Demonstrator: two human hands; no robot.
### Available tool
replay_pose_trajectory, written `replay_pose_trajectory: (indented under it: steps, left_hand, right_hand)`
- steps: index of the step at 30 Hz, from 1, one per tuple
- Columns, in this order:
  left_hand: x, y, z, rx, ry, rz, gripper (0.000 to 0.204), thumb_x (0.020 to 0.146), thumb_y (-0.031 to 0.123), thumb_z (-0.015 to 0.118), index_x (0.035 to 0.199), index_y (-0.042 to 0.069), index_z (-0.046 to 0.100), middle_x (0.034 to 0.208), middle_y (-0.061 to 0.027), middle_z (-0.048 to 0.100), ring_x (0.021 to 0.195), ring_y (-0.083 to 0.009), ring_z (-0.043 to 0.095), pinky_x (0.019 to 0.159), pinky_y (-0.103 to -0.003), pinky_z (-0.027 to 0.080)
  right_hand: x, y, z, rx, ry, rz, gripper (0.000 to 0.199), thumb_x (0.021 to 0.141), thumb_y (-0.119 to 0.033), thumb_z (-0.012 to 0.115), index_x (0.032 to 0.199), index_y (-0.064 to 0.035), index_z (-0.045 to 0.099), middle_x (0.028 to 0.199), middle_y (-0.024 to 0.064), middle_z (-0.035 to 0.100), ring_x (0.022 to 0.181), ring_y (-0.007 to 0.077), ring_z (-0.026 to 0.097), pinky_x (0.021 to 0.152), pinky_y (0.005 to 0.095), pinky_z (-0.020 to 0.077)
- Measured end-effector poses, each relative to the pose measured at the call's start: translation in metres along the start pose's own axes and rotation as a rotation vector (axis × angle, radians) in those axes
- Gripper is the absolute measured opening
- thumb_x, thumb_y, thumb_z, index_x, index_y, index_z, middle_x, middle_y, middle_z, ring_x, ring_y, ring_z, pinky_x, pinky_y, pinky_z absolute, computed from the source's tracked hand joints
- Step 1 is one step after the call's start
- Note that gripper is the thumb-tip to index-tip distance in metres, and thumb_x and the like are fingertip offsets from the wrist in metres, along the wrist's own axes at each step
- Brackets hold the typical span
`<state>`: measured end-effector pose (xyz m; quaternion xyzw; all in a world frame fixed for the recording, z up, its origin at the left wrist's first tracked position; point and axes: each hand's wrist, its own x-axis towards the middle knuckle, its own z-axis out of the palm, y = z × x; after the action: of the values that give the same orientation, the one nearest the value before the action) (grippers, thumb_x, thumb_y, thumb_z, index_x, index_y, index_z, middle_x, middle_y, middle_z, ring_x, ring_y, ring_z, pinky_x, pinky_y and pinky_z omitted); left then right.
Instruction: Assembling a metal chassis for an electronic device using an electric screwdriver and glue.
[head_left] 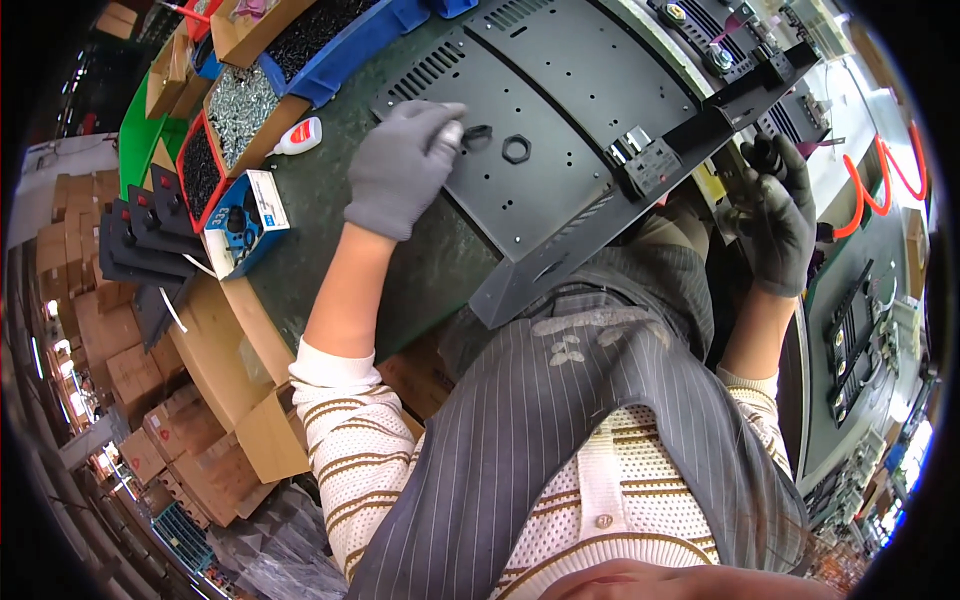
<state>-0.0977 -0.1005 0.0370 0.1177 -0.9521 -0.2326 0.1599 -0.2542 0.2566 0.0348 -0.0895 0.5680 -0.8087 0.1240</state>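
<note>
A black sheet-metal panel (540, 110) with slots and small holes lies before me, its raised flange (560, 255) toward my body. My left hand (400, 165), in a grey glove, is over its left part with fingers curled. Beside the thumb tip is a small black ring-like piece (478, 136); whether the fingers grip it I cannot tell. A black hex nut (516, 149) lies flat to the right. Past the flange's right end, my gloved right hand (785, 215) is closed around a dark rounded part (768, 156). A socket block (650, 168) sits at the flange.
Left of the panel stand a blue bin (345, 50) of black screws, a tray of silver screws (240, 110), a red bin (200, 172) and a small blue box (245, 225). A white bottle (298, 136) lies nearby. An orange coiled hose (852, 195) hangs at right.
</note>
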Motion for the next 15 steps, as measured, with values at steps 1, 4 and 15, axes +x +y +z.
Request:
replay_pose_trajectory:
  steps: [1,4,15]
  left_hand:
    - [0.003,-0.002,-0.006,0.051,-0.011,-0.095,0.021,0.089,0.029,0.057,0.102,0.018,0.070,0.103,-0.0063,0.066,0.085,-0.0267,0.065,0.074,-0.037,0.052]
    - [0.015,-0.006,-0.017,0.152,-0.015,-0.201,0.021,0.089,0.028,0.057,0.102,0.018,0.070,0.098,-0.0067,0.067,0.085,-0.0260,0.065,0.074,-0.036,0.052]
    - [0.020,0.037,0.018,0.547,-0.285,0.123,0.019,0.086,0.029,0.058,0.093,0.015,0.068,0.084,-0.0082,0.065,0.080,-0.0280,0.065,0.067,-0.040,0.052]
  right_hand:
    - [-0.003,-0.001,-0.006,0.023,-0.004,0.055,0.052,0.080,-0.003,0.057,0.131,0.0007,0.047,0.117,0.0150,0.060,0.096,0.0217,0.064,0.087,0.0301,0.0498]
    - [-0.008,0.000,-0.007,-0.054,0.070,0.039,0.049,0.079,-0.001,0.055,0.128,0.0003,0.048,0.115,0.0154,0.061,0.094,0.0209,0.064,0.085,0.0295,0.0505]
    - [-0.016,-0.018,0.034,-0.150,0.020,-0.066,0.045,0.074,-0.003,0.066,0.117,-0.0002,0.051,0.095,0.0055,0.057,0.079,0.0115,0.057,0.066,0.0217,0.0454]
